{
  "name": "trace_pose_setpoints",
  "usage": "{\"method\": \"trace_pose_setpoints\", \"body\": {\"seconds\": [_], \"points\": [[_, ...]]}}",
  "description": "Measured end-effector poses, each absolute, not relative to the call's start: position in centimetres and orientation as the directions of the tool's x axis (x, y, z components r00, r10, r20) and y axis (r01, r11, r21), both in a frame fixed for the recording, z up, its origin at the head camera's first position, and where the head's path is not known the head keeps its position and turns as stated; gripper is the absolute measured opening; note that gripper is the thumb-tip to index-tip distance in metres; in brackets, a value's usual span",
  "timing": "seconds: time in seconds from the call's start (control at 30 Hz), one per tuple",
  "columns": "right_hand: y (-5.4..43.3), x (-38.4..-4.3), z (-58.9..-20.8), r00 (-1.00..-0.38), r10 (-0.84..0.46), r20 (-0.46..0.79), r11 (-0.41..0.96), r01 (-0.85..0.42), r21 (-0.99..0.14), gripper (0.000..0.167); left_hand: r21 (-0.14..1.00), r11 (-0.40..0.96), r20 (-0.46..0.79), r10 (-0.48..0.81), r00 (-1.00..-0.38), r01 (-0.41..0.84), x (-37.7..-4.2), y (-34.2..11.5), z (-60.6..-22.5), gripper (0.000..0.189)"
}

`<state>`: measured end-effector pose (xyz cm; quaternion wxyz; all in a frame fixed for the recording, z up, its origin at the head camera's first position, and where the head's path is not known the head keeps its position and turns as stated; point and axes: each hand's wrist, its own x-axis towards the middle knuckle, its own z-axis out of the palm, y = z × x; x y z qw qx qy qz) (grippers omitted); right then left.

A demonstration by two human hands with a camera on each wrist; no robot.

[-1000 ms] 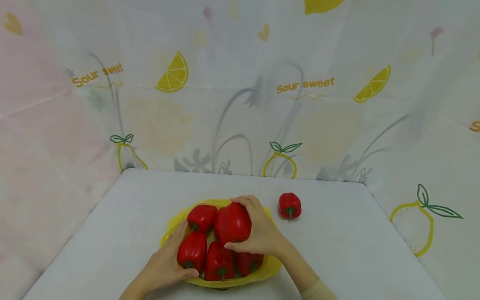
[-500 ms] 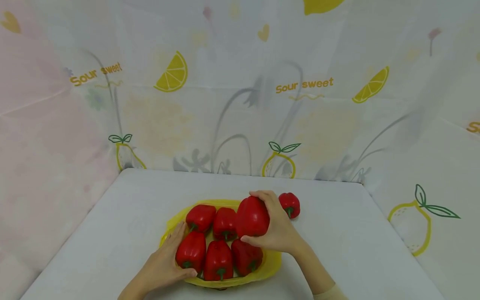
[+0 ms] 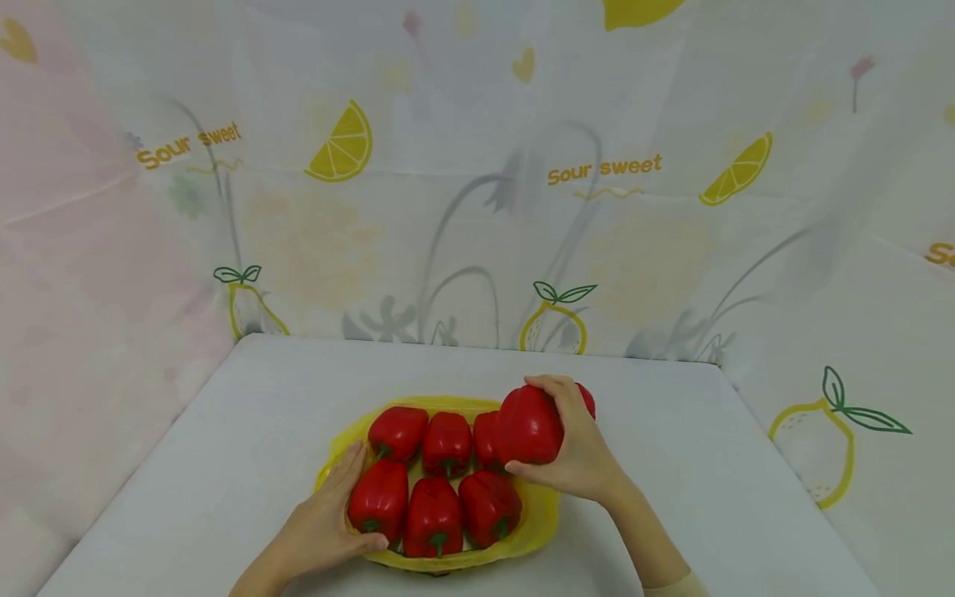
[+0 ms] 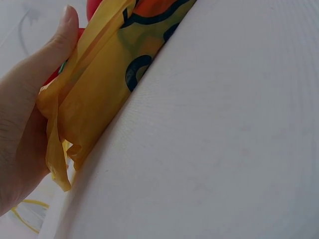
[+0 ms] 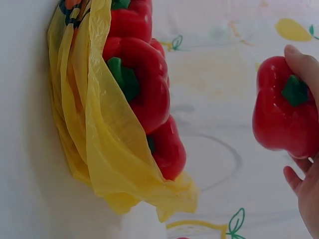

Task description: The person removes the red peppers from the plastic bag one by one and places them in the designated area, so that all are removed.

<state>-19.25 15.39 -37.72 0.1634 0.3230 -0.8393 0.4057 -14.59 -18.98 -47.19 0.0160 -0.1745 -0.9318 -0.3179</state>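
My right hand [image 3: 582,452] holds a red bell pepper [image 3: 528,424] above the right side of an oval container lined with a yellow plastic bag [image 3: 539,522]. Thumb and fingers span the pepper; the right wrist view shows its green stem [image 5: 295,90]. Several red bell peppers [image 3: 434,518] lie in two rows in the lined container, and the held one partly covers the back right pepper [image 3: 485,439]. At the left rim my left hand [image 3: 322,522] rests with extended fingers and thumb against the bag [image 4: 89,114]; some of its fingers are hidden behind the bag.
Another red bell pepper [image 3: 587,400] lies on the white table [image 3: 686,464] beyond the container, mostly hidden by my right hand. A printed lemon-pattern cloth [image 3: 477,166] hangs behind the table and along its sides.
My right hand has carried its pepper rightward from over the middle of the container, uncovering the peppers below. It now covers much of the pepper on the table. The left hand keeps its place.
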Motion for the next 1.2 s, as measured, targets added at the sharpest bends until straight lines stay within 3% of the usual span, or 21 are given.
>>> {"method": "trace_pose_setpoints", "body": {"seconds": [0.6,1.2], "points": [[18.2,-19.9,-38.1,-0.734,-0.358,0.577,0.507,-0.672,-0.539,0.088,0.599,0.73,0.131,0.317,-0.939,0.33,-14.5,-18.9,-47.2,0.122],[22.7,-19.6,-38.7,-0.798,-0.249,0.548,0.644,-0.56,-0.522,0.092,0.601,0.736,0.108,0.312,-0.944,0.312,-14.5,-19.0,-47.0,0.121]]}}
